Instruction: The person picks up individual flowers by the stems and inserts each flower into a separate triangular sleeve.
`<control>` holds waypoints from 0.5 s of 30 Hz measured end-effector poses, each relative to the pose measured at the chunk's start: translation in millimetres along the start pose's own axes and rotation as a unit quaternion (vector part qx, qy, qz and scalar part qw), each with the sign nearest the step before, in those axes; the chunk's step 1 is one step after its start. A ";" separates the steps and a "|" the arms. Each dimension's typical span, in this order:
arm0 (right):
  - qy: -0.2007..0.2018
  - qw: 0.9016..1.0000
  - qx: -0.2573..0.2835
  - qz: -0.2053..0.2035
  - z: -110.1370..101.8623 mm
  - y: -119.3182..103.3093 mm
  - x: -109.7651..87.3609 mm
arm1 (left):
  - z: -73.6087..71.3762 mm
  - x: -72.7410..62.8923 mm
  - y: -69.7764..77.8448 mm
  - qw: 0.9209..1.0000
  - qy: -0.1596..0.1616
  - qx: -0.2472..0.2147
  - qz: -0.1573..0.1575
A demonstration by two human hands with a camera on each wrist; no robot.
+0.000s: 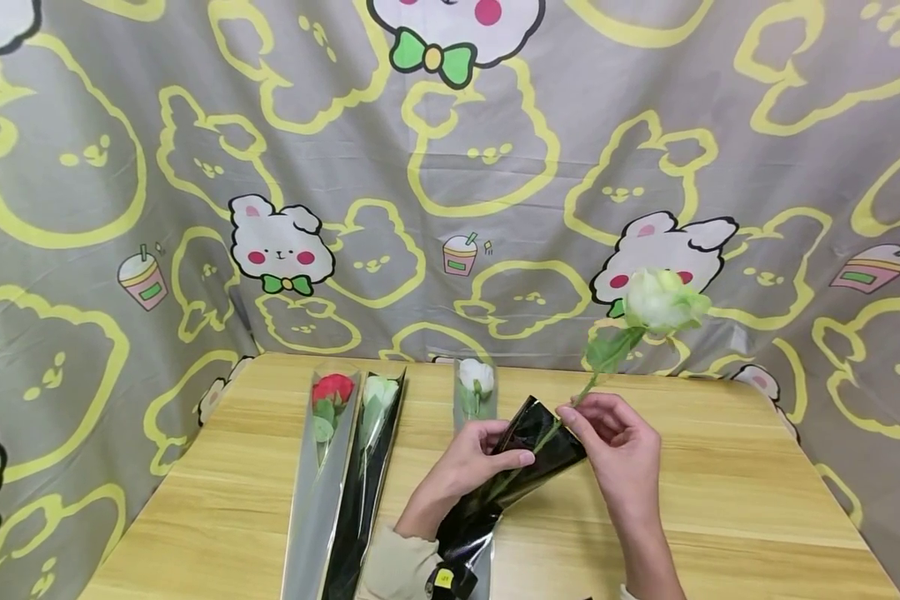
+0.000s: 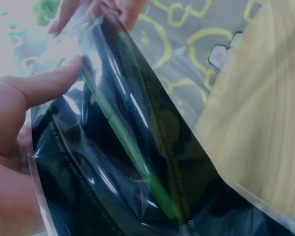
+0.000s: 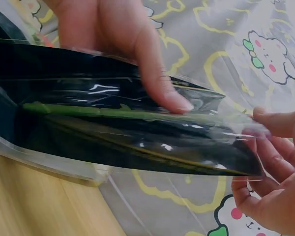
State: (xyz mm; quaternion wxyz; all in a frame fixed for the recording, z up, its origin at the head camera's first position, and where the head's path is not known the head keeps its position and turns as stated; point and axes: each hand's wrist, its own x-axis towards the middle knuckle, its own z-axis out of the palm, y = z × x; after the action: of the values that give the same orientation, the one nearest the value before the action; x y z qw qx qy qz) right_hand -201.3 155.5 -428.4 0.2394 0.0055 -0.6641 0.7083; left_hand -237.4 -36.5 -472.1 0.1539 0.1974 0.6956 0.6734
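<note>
A pale green-white artificial rose [image 1: 658, 302] leans up to the right, its stem [image 2: 120, 132] running down inside a black and clear flower sleeve [image 1: 468, 525]. My left hand [image 1: 471, 460] grips the sleeve near its mouth, thumb lying over the clear front and fingers behind. At the sleeve's opening, my right hand [image 1: 621, 442] pinches the stem between thumb and forefinger. In the right wrist view the lower stem end [image 3: 34, 108] shows through the film, well inside the sleeve. Bloom and leaves stand outside, above the right hand.
Left on the wooden table [image 1: 217, 492] lie a wrapped red rose [image 1: 333, 390] and a pale green rose [image 1: 379, 392] in a black sleeve. A wrapped white rose [image 1: 476, 379] lies partly under the left hand. A patterned curtain [image 1: 495, 317] hangs behind the table.
</note>
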 end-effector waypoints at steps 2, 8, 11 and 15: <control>0.003 0.999 -0.035 0.004 1.2 0.7 -1.0 | 0.9 -0.3 1.0 1.000 0.002 -0.006 0.003; -0.005 0.996 -0.087 0.018 2.7 0.2 -3.8 | 2.7 -0.2 2.8 1.000 0.010 -0.011 0.024; -0.009 0.997 -0.072 0.033 2.0 -2.7 -3.7 | 1.6 0.3 2.4 0.999 0.013 -0.020 0.025; -0.009 0.998 0.014 0.067 -4.6 -8.1 -0.7 | -2.8 -1.0 1.3 1.000 0.011 -0.026 0.013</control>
State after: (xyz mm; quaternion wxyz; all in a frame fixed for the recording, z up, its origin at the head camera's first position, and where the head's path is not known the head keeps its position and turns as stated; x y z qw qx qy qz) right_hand -196.4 159.7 -421.6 0.1853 -0.0292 -0.6550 0.7320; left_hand -237.7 -39.4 -470.7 0.1425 0.1952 0.6770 0.6952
